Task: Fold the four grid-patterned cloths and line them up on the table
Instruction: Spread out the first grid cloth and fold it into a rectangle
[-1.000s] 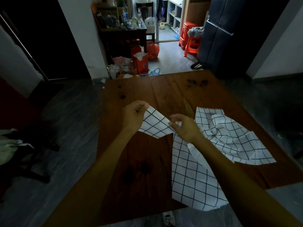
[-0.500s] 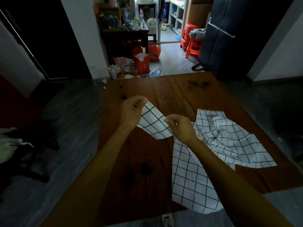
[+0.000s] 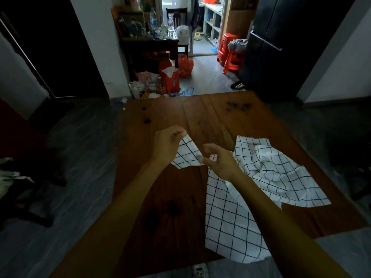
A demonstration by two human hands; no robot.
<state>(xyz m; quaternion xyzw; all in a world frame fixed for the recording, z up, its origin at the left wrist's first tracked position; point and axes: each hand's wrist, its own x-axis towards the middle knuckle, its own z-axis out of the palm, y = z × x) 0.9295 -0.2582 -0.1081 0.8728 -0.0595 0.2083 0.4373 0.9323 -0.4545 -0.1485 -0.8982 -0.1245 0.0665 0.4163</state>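
Cloth in hand [image 3: 185, 155]: white with thin dark grid lines; a small part is lifted at the centre of the frame, the rest runs down to the lower middle and hangs over the near table edge.
Left hand [image 3: 167, 144]: fingers pinched on the upper corner of this cloth.
Right hand [image 3: 219, 160]: fingers spread and curled, thumb tip touching the cloth edge; a firm grasp I cannot tell.
Pile [image 3: 275, 167]: crumpled grid cloths, right of centre, lying on the table.
Table [image 3: 160, 207]: dark brown wood with dark spots.
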